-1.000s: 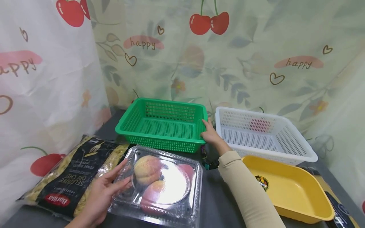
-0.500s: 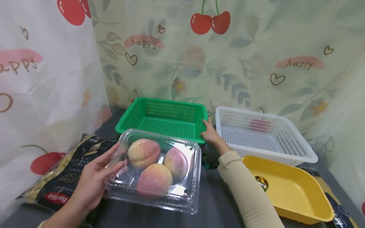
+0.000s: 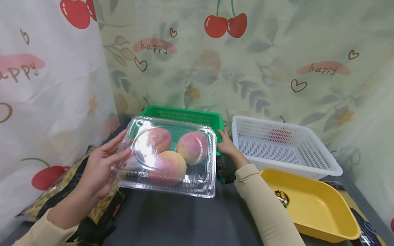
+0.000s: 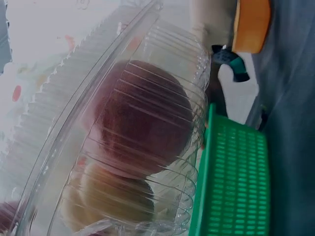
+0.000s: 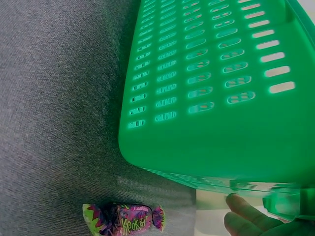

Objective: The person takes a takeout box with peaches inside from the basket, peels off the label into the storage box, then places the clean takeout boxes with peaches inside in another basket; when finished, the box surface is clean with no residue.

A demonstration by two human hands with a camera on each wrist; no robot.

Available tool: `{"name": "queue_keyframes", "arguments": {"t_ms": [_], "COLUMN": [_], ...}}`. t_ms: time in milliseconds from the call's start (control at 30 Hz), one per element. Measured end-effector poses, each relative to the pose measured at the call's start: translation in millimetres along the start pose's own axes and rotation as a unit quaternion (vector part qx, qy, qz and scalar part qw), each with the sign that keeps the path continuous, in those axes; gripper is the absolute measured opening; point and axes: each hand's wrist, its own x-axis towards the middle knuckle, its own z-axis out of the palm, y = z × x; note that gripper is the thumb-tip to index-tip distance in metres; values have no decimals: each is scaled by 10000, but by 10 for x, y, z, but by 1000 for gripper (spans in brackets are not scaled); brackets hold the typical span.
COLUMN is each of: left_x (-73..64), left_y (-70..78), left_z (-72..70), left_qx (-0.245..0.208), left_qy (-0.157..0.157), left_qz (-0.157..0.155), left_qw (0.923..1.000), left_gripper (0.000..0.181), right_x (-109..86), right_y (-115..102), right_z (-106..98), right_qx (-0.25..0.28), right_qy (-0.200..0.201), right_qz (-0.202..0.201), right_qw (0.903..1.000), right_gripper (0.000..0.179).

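Note:
A clear plastic clamshell box with three peaches inside is lifted above the table, tilted toward the head camera. My left hand grips its left edge between thumb and fingers. In the left wrist view the box's ribbed side fills much of the frame, and the hand itself is out of sight. Behind the box stands a green perforated basket, its front partly hidden by the box. My right hand holds the basket's right end at the rim; its fingertips show beside the end wall in the right wrist view.
A white perforated basket stands right of the green one, with a yellow tray before it. A pasta bag lies at left, another dark package at far right. A wrapped candy lies by the green basket.
My left hand has raised the clamshell box from beside the pasta bag, up and forward, so it now overlaps the green basket's front. The right hand stays on the basket.

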Motion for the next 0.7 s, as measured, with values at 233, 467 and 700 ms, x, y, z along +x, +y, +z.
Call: {"name": "queue_keyframes", "arguments": {"t_ms": [233,467,700], "left_x": [305,592,882], "left_y": [174,265,283], "left_z": [28,130,280], "left_qx": [-370,-211,-72], "left_qy": [-103,14,334], "left_qz": [-432,-675,-893], "left_qw": [9983,9975,9954], "left_gripper": [70,71,65], "right_x": [-5,-9,-1], "right_y": [14,9,28], "right_z": [9,-8,-7], "right_qx": [21,-67,-143], "right_qy": [-5,-75,56], "right_qz": [21,-39,-97], "right_qw": [10000,9999,9998], "right_gripper": [79,77,77]}}
